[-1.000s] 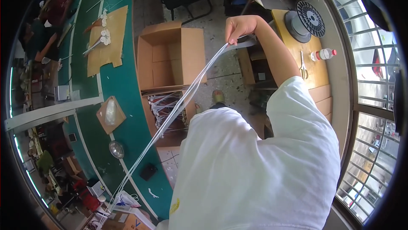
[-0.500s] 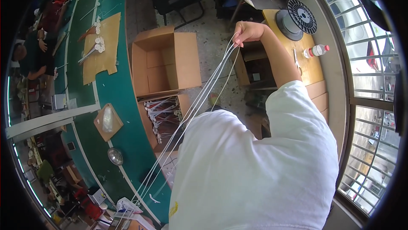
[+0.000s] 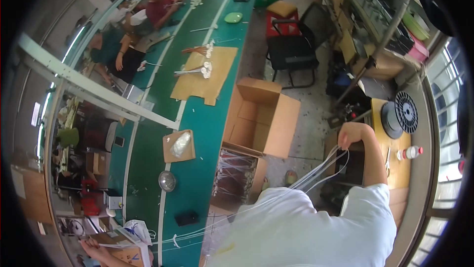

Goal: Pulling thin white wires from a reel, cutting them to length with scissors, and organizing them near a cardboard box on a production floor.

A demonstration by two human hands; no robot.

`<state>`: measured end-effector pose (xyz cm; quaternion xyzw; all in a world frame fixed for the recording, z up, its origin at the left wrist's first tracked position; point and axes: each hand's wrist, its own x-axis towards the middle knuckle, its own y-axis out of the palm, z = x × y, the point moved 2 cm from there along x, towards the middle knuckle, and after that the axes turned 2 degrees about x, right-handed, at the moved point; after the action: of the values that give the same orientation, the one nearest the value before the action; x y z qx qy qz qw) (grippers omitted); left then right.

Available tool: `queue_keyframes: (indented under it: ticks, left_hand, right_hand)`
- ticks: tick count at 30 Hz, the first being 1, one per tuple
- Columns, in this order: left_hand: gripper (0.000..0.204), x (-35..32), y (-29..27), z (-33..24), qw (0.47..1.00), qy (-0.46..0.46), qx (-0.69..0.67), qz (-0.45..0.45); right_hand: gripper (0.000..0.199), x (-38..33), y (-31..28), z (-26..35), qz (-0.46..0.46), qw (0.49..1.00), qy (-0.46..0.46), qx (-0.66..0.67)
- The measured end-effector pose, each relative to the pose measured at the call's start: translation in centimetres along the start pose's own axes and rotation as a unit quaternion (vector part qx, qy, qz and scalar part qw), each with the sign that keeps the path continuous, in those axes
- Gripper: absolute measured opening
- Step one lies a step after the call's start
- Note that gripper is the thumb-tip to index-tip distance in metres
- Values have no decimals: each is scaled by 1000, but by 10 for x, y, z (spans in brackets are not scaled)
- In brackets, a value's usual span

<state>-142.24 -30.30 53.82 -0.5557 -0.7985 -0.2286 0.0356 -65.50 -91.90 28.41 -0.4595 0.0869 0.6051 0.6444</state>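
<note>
Several thin white cords [image 3: 276,200] stretch from the right side across my front to the lower left. My right hand [image 3: 354,134], its fingers closed, grips their upper end, where one cord bends into a loop. At the lower left my left hand [image 3: 95,250] is closed around the cords' other end, beside a cardboard box [image 3: 129,256]. A crumpled white bag [image 3: 138,231] with blue marks lies next to that box.
Beside the green table [image 3: 197,178] stand an open carton [image 3: 282,124] and a box of white-tipped sticks [image 3: 236,174]. A metal bowl [image 3: 167,181] rests on the table. On the right, a wooden table [image 3: 397,180] bears a black-flanged spool [image 3: 406,112], scissors [image 3: 387,161] and a bottle [image 3: 410,153].
The view has turned, so the scene sits farther right and lower. My right hand has come nearer my body, the cords hang slacker with a loop, and my left hand has come into view.
</note>
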Motion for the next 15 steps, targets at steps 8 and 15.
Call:
queue_keyframes:
  ticks: [8, 15]
  left_hand:
    - [18, -8, -11, 26, 995, 54, 59, 59]
    - [10, -95, -12, 167, 964, -210, 147, 62]
  right_hand:
    - [9, -31, -40, 20, -176, 979, -24, 103]
    - [15, -7, -2, -65, -300, 827, -41, 473]
